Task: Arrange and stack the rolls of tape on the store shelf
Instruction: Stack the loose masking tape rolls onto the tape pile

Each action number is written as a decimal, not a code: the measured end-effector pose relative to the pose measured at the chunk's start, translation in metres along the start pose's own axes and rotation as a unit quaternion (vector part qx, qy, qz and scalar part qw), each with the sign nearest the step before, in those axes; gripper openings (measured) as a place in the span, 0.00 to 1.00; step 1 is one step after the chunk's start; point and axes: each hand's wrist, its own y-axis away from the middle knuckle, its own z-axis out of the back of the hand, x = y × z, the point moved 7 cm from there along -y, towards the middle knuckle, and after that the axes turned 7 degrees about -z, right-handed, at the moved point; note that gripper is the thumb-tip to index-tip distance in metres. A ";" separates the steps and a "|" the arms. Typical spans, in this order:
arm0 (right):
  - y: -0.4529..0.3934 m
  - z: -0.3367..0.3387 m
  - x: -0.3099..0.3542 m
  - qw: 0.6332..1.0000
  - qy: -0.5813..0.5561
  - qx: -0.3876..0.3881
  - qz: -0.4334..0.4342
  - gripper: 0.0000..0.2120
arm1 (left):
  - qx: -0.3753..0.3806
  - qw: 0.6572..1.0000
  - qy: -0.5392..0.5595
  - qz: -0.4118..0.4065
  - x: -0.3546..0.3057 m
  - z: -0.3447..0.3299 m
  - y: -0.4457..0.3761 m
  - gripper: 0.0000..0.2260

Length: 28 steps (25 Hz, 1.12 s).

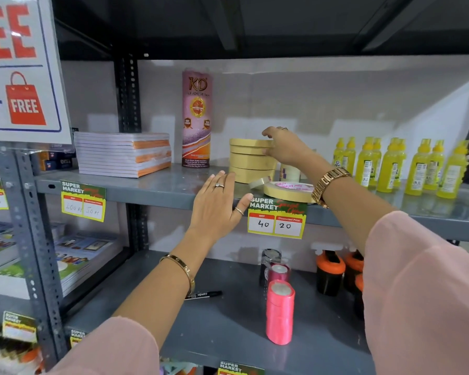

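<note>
The right hand pinches the top roll of the masking-tape stack, mid-shelf; the left hand hovers open, empty. Square each roll's edges before letting go.

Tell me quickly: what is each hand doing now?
Left hand: open, flat, holding nothing.
Right hand: fingers closed on the top roll of the tape stack.

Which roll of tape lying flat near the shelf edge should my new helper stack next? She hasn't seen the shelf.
On the upper grey shelf, look right of the tan tape stack, just above the 40/20 price tag. The flat tape roll lies alone at the front edge, wide and cream, with pink print inside its core.
</note>
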 end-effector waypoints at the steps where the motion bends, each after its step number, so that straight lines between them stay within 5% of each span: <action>1: 0.006 0.003 -0.003 1.000 0.001 -0.003 0.002 0.24 | 0.004 1.000 -0.002 0.003 -0.001 0.000 0.000 0.26; 10: 0.061 0.011 -0.028 1.000 -0.014 -0.020 -0.006 0.16 | 0.036 0.999 -0.016 0.010 -0.008 0.000 0.004 0.22; 16: 0.087 0.000 -0.032 0.999 -0.016 0.036 -0.012 0.23 | 0.043 0.999 -0.007 -0.003 -0.013 0.003 0.011 0.20; 21: 0.104 -0.008 -0.026 0.996 -0.007 0.084 0.013 0.20 | 0.068 0.998 -0.007 -0.009 -0.014 0.003 0.014 0.19; 28: 0.108 0.010 -0.026 0.999 0.020 0.024 0.022 0.15 | 0.078 0.997 0.000 -0.006 -0.014 0.003 0.015 0.20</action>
